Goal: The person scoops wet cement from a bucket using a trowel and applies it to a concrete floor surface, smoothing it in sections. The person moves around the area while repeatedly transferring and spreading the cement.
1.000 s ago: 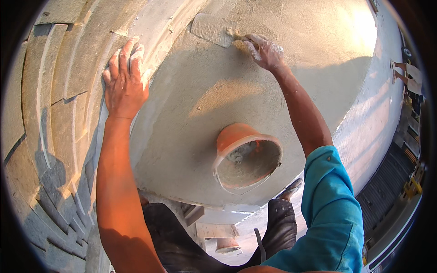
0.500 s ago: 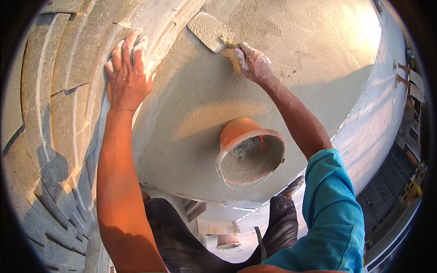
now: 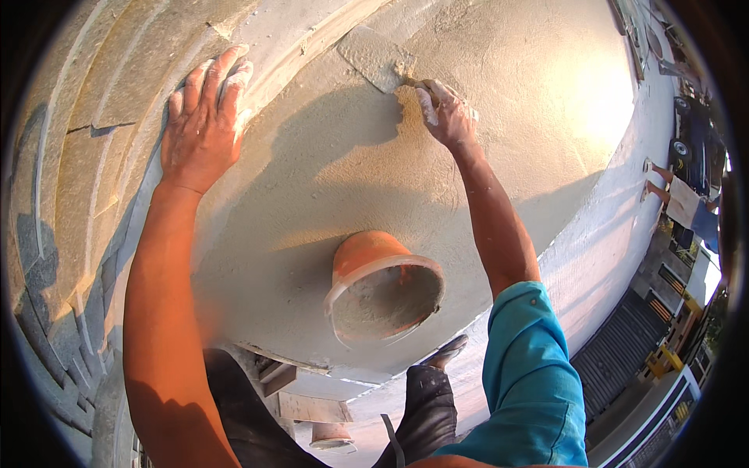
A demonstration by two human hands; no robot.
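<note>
A trowel (image 3: 373,58), its flat blade coated in grey mortar, lies against the fresh mortar surface (image 3: 515,156) at the far side. My right hand (image 3: 452,115) is closed round its handle, with pale smears on the fingers. At the far left my left hand (image 3: 201,125) rests with outstretched fingers on the pale ledge (image 3: 285,54) beside the stone cladding; its fingertips are whitened too. Between my forearms, nearer to me, an orange bucket (image 3: 370,251) sits tilted on the mortar surface, with wet grey mortar (image 3: 382,304) inside. Neither hand touches the bucket.
Layered stone cladding (image 3: 109,140) runs down the left. Below stand a wooden board (image 3: 316,409) and a second bucket (image 3: 331,435), near my legs and sandalled foot (image 3: 445,352). To the right are a pale pavement (image 3: 593,242), another person (image 3: 683,203) and a dark vehicle (image 3: 694,144).
The view has turned, and the bucket appears lower and further left. My right hand and the trowel have shifted slightly right, away from the left hand, which stays on the ledge.
</note>
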